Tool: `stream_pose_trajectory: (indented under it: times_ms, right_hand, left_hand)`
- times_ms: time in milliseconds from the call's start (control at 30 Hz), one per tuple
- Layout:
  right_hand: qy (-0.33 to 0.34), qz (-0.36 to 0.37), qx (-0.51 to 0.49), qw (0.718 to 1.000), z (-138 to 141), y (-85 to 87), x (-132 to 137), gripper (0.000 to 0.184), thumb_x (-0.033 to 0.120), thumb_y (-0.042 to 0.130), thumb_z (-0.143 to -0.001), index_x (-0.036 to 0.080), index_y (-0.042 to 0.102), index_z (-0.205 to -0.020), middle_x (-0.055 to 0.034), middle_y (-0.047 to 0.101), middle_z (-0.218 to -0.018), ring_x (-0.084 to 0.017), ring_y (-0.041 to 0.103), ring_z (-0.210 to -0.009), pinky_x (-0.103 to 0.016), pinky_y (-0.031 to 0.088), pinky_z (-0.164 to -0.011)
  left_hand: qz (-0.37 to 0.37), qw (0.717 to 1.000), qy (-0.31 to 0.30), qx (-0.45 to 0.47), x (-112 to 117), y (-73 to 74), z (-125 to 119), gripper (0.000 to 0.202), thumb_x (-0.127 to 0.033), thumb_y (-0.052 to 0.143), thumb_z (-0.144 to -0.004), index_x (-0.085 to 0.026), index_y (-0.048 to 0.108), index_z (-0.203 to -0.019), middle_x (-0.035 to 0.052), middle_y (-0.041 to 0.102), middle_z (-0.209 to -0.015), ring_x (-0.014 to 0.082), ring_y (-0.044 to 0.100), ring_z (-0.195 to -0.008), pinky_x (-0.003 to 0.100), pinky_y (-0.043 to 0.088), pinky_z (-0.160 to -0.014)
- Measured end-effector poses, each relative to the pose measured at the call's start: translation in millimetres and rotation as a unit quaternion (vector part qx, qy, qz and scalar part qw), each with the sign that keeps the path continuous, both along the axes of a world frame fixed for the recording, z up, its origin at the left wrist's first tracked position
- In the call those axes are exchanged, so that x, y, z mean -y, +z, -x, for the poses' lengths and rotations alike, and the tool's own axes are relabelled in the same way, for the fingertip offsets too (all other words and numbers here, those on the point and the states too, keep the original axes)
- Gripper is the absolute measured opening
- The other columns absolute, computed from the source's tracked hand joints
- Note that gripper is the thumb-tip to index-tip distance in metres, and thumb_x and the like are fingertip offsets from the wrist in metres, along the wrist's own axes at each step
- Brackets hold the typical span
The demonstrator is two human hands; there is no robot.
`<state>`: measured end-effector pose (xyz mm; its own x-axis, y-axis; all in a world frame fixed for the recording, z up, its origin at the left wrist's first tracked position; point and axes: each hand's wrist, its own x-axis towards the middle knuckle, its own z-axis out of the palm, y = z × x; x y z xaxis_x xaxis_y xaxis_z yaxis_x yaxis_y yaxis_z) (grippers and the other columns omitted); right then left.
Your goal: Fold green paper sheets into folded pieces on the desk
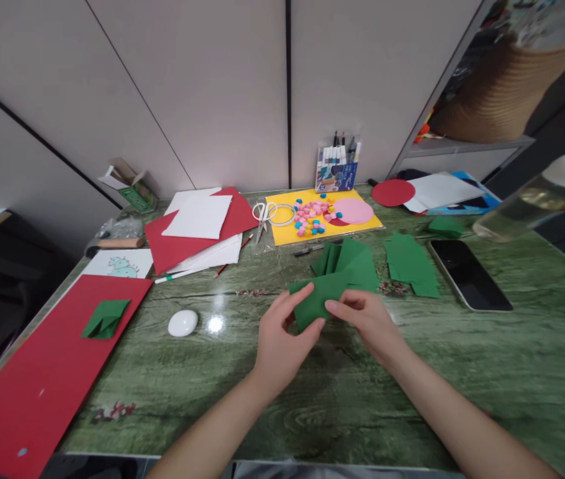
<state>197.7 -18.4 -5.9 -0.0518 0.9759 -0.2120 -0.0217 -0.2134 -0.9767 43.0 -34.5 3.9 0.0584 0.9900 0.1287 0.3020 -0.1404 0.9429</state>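
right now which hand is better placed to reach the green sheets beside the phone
Likely the right hand: it is nearer the green sheets and phone, while the left hand is farther off. Both hold the green paper, so the right would first need to let go.

Pale grey panelled wall [222, 86] with dark straight seams [289, 86]; glossy green marble-patterned table [202, 406] (bright white reflection [215, 324] there); grey open shelf [486, 145] right.

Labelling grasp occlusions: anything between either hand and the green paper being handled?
Nothing visible. The left hand grips the green paper directly, and the right hand has its thumb on the near face. The other green sheets lie beyond, not between.
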Motion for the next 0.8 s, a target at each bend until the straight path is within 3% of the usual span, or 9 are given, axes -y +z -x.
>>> stream_pose_trajectory:
  times_ms: [167, 367, 633, 800]
  right_hand:
    - [0.009, -0.005, 0.014, 1.000, -0.4, 2.4, -1.2, 0.030, 0.038, 0.069, -0.066, 0.016, 0.056, -0.051, 0.0019, 0.055, -0.052, -0.010, 0.044, -0.054, -0.024, 0.031, -0.055]
    - [0.012, 0.007, 0.003, 1.000, 1.8, 1.5, -1.3, 0.034, 0.038, 0.071, -0.063, 0.016, 0.050, -0.048, 0.0053, 0.044, -0.046, -0.009, 0.037, -0.049, -0.023, 0.025, -0.050]
    - [0.023, 0.014, 0.007, 1.000, -0.1, -0.9, -1.5, 0.031, 0.039, 0.069, -0.065, 0.016, 0.055, -0.050, 0.0030, 0.053, -0.050, -0.010, 0.044, -0.052, -0.024, 0.031, -0.054]
    - [0.027, 0.013, 0.008, 1.000, 1.7, -3.6, -3.0, 0.034, 0.041, 0.069, -0.064, 0.017, 0.051, -0.050, 0.0048, 0.045, -0.049, -0.010, 0.039, -0.051, -0.024, 0.027, -0.051]
  left_hand:
    - [0.012, 1.000, -0.010, 0.024, -1.4, -1.9, -0.4, 0.048, -0.017, 0.065, -0.069, -0.029, 0.059, -0.115, 0.0016, 0.054, -0.089, 0.0153, 0.051, -0.080, 0.023, 0.043, -0.064]
    - [0.009, 0.999, -0.016, 0.030, -1.2, -2.5, -0.4, 0.049, -0.016, 0.065, -0.069, -0.028, 0.058, -0.116, 0.0022, 0.054, -0.093, 0.0158, 0.051, -0.083, 0.023, 0.044, -0.066]
    - [0.032, 0.998, -0.034, 0.049, -3.4, -0.9, 0.3, 0.051, -0.018, 0.066, -0.069, -0.028, 0.056, -0.118, 0.0023, 0.052, -0.090, 0.0150, 0.051, -0.080, 0.022, 0.044, -0.062]
    - [0.028, 0.998, -0.032, 0.049, -5.4, -1.7, 0.3, 0.053, -0.018, 0.067, -0.068, -0.027, 0.056, -0.118, 0.0027, 0.053, -0.093, 0.0156, 0.052, -0.082, 0.024, 0.046, -0.066]
